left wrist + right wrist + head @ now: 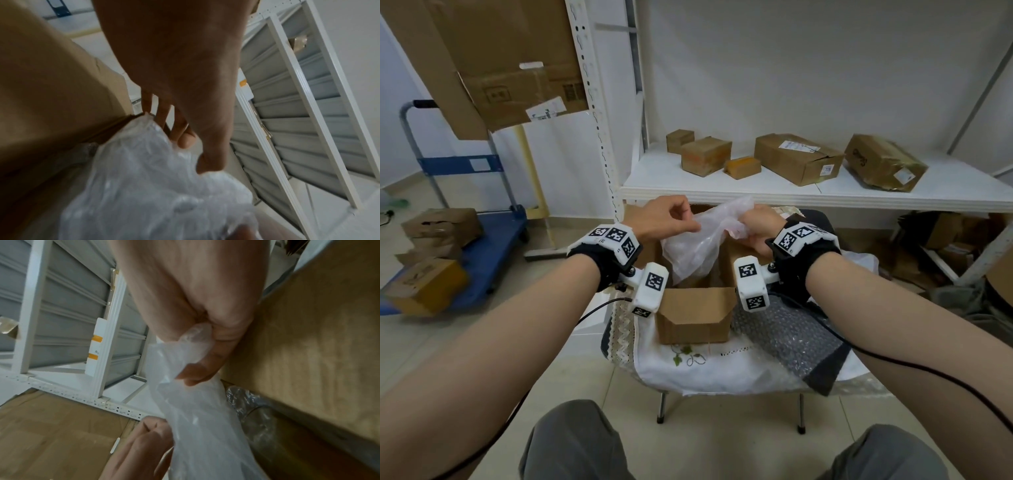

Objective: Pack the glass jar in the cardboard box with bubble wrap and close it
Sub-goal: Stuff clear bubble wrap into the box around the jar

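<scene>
An open brown cardboard box [695,322] stands on a cloth-covered stool. Above its opening hangs a crumpled sheet of clear bubble wrap [695,246], held by both hands. My left hand [690,224] pinches the sheet's left edge between thumb and curled fingers [185,139]. My right hand [743,233] grips the sheet's upper right end in a fist, and the bubble wrap [195,402] trails down from that fist. Low inside the box, the right wrist view shows a rounded clear shape under plastic [257,415]; I cannot tell whether it is the jar.
A second bubble wrap sheet [784,329] lies on the stool to the right of the box. Behind the stool is a white shelf [825,197] carrying several cardboard boxes. A blue trolley [482,246] with boxes stands at the left. Black cables run from both wrists.
</scene>
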`<action>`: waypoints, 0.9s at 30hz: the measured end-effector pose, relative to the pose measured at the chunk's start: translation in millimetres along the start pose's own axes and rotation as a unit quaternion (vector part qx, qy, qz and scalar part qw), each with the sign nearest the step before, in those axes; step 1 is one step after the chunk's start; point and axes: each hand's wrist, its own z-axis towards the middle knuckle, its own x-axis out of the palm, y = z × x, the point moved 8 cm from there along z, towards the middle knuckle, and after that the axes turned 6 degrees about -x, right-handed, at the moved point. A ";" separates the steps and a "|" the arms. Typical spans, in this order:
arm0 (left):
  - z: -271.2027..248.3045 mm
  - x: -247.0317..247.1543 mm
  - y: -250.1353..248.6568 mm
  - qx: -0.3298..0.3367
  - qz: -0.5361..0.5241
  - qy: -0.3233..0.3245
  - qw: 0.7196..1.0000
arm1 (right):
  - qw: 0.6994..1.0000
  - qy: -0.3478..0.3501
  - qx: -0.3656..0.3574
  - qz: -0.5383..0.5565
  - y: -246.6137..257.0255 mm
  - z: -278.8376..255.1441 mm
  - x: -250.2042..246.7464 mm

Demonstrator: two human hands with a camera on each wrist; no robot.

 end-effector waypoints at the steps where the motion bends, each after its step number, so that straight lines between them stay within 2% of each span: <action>1: 0.3 2.3 -2.4 0.005 -0.003 0.003 1.000 | 1.000 0.000 0.006 0.013 -0.5 -0.9 1.8; 5: 4.5 15.9 -7.8 0.014 0.056 0.028 0.998 | 0.996 -0.010 0.037 0.074 1.4 -8.3 12.5; 9: 10.1 17.6 -1.2 -0.001 0.147 0.000 0.989 | 0.992 -0.010 0.040 0.120 3.5 -9.9 20.1; 13: 10.7 11.4 13.5 -0.060 0.260 -0.024 0.964 | 0.995 0.007 0.037 0.094 4.4 -15.2 25.4; 19: 13.1 5.5 23.9 -0.128 0.355 -0.043 0.925 | 0.993 0.086 0.062 0.046 11.6 -15.3 47.5; 22: 12.7 3.8 18.9 -0.138 0.323 -0.040 0.935 | 0.991 0.103 0.087 0.021 13.4 -20.5 58.7; 27: 15.9 4.9 15.9 -0.154 0.111 0.002 0.982 | 0.991 0.082 0.100 0.039 8.9 -14.6 61.6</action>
